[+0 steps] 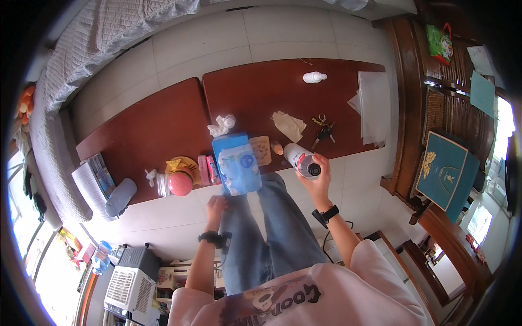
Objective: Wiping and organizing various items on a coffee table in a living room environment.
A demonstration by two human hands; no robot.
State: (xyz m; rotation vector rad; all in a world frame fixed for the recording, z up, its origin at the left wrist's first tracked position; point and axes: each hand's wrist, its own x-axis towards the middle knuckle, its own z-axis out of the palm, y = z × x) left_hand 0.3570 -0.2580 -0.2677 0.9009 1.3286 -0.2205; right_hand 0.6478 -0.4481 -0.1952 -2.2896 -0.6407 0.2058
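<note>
My right hand (318, 179) is wrapped around a white and clear bottle with a black cap (297, 157), held tilted at the table's front edge with the cap towards me. My left hand (216, 207) is beside my left thigh with its fingers curled, and whether it holds anything cannot be seen. Just beyond it is a blue and white tissue pack (240, 169), overhanging the edge of the dark red wooden table (253, 89). A small orange-pink bottle (277, 148) and a square wooden coaster (261, 150) lie between the pack and the held bottle.
Keys (324, 133), a beige cloth (289, 126), a white bottle (314, 77) and clear plastic sleeves (373, 108) lie on the right. On the left are a pink ball-shaped object (180, 183), a grey cylinder (121, 197) and stacked books (94, 181). Crumpled white tissue (221, 125) sits behind the pack.
</note>
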